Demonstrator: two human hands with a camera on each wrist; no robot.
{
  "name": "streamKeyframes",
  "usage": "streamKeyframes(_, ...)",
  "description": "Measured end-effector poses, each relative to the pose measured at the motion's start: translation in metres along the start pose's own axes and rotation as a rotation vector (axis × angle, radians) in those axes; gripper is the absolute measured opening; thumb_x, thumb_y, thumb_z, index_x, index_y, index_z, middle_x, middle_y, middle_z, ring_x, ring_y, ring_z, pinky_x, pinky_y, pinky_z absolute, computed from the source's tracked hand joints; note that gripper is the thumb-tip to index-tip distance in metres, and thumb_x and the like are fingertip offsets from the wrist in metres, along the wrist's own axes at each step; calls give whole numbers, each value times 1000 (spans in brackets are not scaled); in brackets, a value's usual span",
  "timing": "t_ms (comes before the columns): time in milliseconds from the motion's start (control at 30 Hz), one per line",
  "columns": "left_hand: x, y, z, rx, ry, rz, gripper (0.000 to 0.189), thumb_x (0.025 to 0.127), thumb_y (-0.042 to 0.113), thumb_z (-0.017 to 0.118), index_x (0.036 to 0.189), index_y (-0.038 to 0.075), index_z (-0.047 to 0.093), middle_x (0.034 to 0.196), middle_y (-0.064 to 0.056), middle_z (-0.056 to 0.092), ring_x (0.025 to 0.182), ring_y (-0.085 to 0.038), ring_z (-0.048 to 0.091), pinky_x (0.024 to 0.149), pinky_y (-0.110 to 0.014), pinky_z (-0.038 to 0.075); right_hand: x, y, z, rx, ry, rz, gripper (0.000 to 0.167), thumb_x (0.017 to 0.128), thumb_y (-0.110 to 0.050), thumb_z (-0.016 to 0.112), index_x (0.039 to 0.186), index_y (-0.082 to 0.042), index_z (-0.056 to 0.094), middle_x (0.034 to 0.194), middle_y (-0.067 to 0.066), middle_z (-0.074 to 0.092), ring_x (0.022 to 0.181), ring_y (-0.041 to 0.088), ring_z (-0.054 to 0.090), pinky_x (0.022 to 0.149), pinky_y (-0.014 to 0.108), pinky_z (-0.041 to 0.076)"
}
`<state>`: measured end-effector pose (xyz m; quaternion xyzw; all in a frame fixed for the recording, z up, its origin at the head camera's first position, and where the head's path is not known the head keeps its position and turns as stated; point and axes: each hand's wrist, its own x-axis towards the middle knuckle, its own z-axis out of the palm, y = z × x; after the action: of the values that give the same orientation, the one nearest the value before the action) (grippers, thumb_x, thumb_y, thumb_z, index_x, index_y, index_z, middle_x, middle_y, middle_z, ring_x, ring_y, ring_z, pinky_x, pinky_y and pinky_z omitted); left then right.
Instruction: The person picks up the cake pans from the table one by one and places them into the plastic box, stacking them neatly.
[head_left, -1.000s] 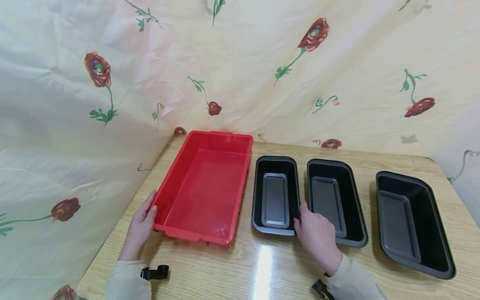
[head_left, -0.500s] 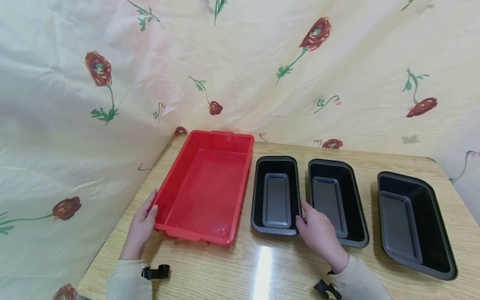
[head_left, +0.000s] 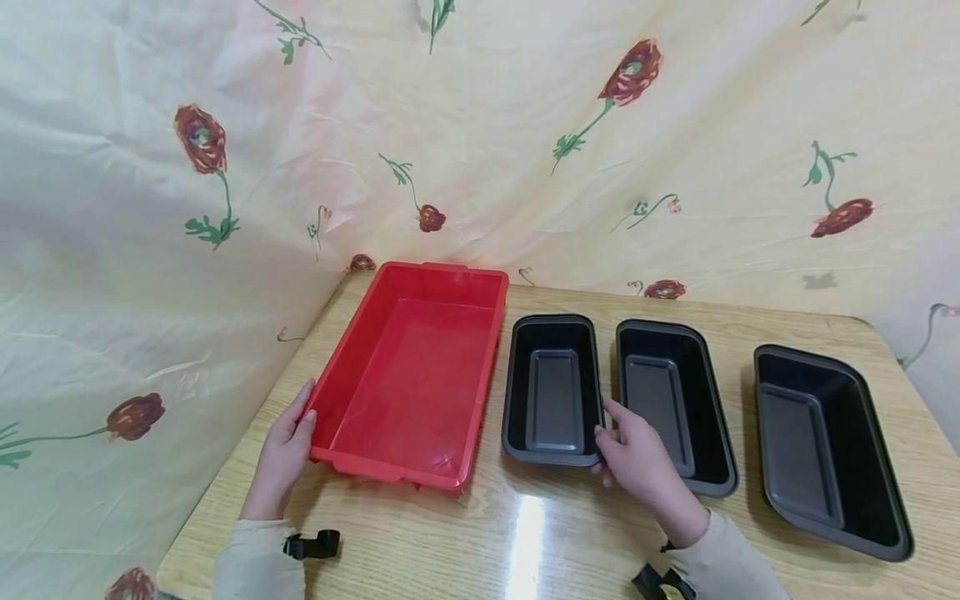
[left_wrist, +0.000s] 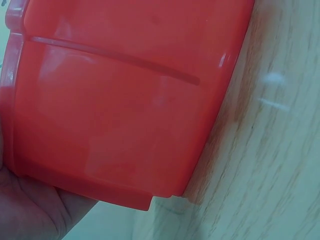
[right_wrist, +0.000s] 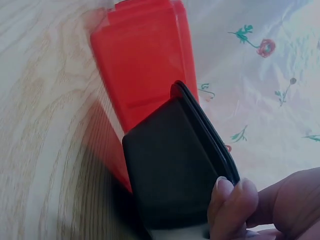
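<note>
In the head view a red plastic tray (head_left: 420,367) sits on the left of the table. My left hand (head_left: 279,442) grips its near left corner, thumb over the rim; the left wrist view has the tray's outer wall (left_wrist: 115,115) above the palm (left_wrist: 30,205). Right of the tray is a dark loaf pan (head_left: 553,396). My right hand (head_left: 643,458) pinches this pan's rim by its near right corner, some fingers below the rim. From the right wrist view, the pan's outer side (right_wrist: 170,165) slants in front of the tray, with fingertips (right_wrist: 240,200) on its rim.
Two more dark loaf pans stand to the right: a middle pan (head_left: 656,400) close beside my right hand, and a far right pan (head_left: 798,450). The wooden table (head_left: 420,550) meets a flowered cloth (head_left: 480,125) at its back and left.
My right hand has shifted slightly along the rim, its fingers now tucked below the left pan's near right corner. That pan's near end looks slightly raised. The left hand and tray stay put.
</note>
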<state>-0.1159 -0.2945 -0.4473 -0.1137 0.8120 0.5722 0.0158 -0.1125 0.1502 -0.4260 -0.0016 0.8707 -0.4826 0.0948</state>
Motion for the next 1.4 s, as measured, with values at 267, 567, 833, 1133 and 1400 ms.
streamKeyframes(267, 0, 2, 3, 13, 7, 0, 53, 106, 17, 35, 157, 26, 21, 160, -7, 21, 135, -32, 34, 102, -40, 43, -1, 6, -5, 179, -5, 8, 58, 99, -1, 47, 149, 12, 21, 55, 13, 58, 45, 25, 57, 49, 32, 54)
streamKeyframes(567, -2, 4, 5, 2, 4, 1, 54, 106, 17, 35, 157, 26, 19, 160, -8, 21, 135, -33, 34, 100, -38, 45, -5, 6, -13, 253, -11, 31, 59, 101, -6, 48, 151, 8, 20, 56, 14, 58, 50, 26, 61, 41, 30, 46)
streamKeyframes(833, -3, 2, 5, 1, 5, 7, 54, 106, 18, 36, 157, 29, 18, 161, -8, 20, 137, -34, 32, 103, -46, 42, -12, -1, -23, 303, -6, -5, 61, 102, -9, 48, 153, 5, 16, 61, 17, 62, 50, 24, 61, 42, 29, 47)
streamKeyframes(1133, -6, -1, 4, -10, 11, -17, 55, 106, 20, 36, 157, 31, 17, 160, -10, 21, 135, -36, 33, 101, -44, 45, -15, -10, -31, 339, -2, -17, 62, 103, -11, 48, 154, 3, 15, 61, 15, 62, 48, 23, 59, 40, 27, 42)
streamKeyframes(1400, -7, 1, 4, 15, 3, -7, 53, 107, 19, 34, 157, 27, 18, 161, -7, 20, 138, -31, 30, 100, -27, 42, -17, -19, -35, 354, 12, -36, 62, 103, -11, 48, 154, 2, 15, 62, 15, 63, 48, 22, 59, 40, 27, 42)
